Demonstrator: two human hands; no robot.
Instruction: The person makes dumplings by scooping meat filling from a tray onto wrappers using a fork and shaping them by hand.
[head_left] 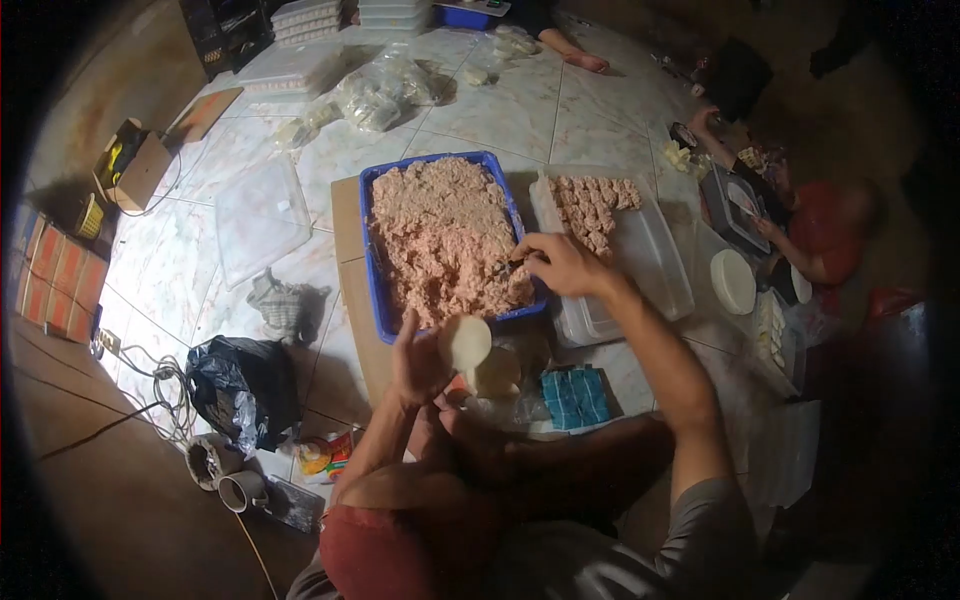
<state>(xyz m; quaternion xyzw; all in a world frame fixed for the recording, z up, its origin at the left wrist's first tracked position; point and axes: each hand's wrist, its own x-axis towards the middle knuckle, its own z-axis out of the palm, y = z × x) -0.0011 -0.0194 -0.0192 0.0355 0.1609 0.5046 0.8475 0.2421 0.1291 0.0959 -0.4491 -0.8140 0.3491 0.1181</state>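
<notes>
In my left hand (420, 368) is a round, pale dough wrapper (466, 343), held at the near edge of a blue tub (376, 300). The tub is full of pinkish minced filling (440, 240), dug lower on the near side. My right hand (568, 266) is closed round a small metal spoon (504, 267), whose tip is in the filling by the right wall. More round wrappers (495, 374) lie just below my left hand. Right of the tub, a clear plastic box (650, 270) holds rows of filled dumplings (592, 208) at its far left.
A folded teal cloth (575, 397) lies before my legs. To the left are a black plastic bag (243, 385), a mug (242, 491) and a clear lid (262, 212). Filled plastic bags (375, 95) lie at the back. Another person (825, 235) sits at the right.
</notes>
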